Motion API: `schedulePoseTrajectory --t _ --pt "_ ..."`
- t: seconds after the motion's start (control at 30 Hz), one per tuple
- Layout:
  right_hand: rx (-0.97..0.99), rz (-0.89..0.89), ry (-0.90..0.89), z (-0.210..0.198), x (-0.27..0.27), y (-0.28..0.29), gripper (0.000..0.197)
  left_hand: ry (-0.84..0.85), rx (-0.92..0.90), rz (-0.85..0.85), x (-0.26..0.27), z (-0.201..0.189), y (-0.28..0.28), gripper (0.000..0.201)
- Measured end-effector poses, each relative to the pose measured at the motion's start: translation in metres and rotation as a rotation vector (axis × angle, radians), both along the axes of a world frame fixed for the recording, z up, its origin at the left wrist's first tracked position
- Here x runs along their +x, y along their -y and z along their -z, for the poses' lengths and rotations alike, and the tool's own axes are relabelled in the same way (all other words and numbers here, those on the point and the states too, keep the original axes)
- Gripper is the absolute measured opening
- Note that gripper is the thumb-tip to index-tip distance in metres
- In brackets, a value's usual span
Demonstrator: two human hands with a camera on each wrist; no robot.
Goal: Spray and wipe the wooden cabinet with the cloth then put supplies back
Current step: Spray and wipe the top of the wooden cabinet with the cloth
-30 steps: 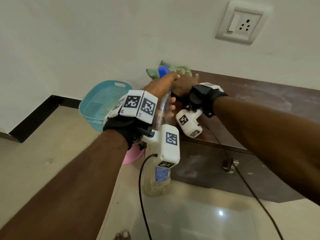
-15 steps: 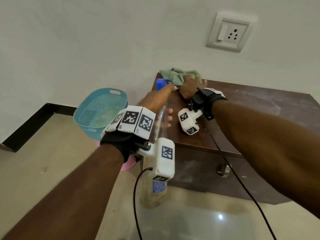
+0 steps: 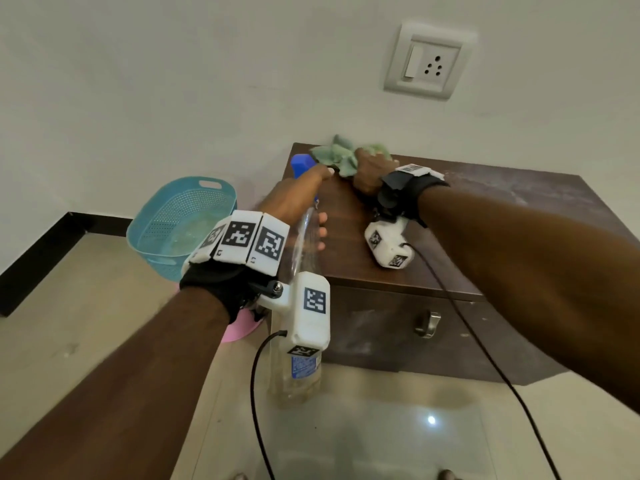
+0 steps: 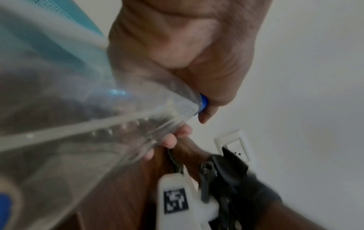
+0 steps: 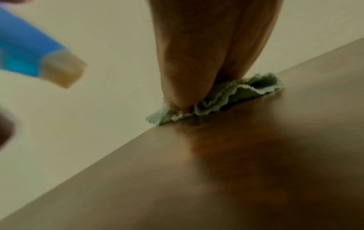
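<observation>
Two hands work over one dark wooden cabinet (image 3: 398, 258), seen from above by the head camera. Nearest, at about 7 o'clock in that view, the left forearm rises toward the left hand (image 3: 294, 199), which is wrapped around the neck of a clear spray bottle (image 3: 301, 341); the fingers (image 4: 173, 140) curl round the plastic just under the blue spray head (image 3: 302, 164), and the bottle's body hangs down past the cabinet's front left corner toward the tiled floor (image 3: 381, 434). Its nozzle (image 5: 61, 70) shows in the right wrist view at 9 o'clock, blurred, apart from the cloth.

Farther in, at about 12 o'clock from the bottle, the right hand (image 3: 369, 171) presses down on a pale green cloth (image 3: 341, 155) lying crumpled on the cabinet top at its back left corner, close to the wall (image 3: 173, 81). From the right wrist camera the cloth (image 5: 226, 96) bunches out from under the hand, flat against the wood (image 5: 236, 163); the fingers themselves are hidden, so whether they pinch the fabric or merely press it I cannot tell.

At 9 o'clock from the cabinet, a blue perforated basket (image 3: 180, 223) sits on something pink (image 3: 239, 330). Farthest, at 1 o'clock, a white switch and socket plate (image 3: 429, 62) is set in the wall.
</observation>
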State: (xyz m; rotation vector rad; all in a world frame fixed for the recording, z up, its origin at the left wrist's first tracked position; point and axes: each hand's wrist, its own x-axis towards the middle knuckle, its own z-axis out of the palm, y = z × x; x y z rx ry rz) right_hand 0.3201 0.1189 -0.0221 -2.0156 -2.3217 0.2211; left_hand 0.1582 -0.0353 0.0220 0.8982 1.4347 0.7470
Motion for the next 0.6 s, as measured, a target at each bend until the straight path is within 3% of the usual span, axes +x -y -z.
schedulePoseTrajectory --t 0.17,0.3,0.4,0.6 --pt "0.008 0.125 0.164 -0.002 0.035 0.016 0.046 -0.006 0.016 0.032 -0.002 -0.007 0.011 0.050" --pt "-0.110 -0.053 0.046 0.003 -0.018 0.034 0.056 -0.015 0.007 0.038 0.010 -0.007 0.012 0.040" --pt "-0.067 -0.178 0.061 0.010 -0.028 0.019 0.050 -0.004 0.024 0.028 0.019 -0.008 0.007 0.041" --pt "0.030 0.238 0.052 0.014 0.030 -0.027 0.067 0.045 0.001 0.043 0.017 0.003 0.004 0.043"
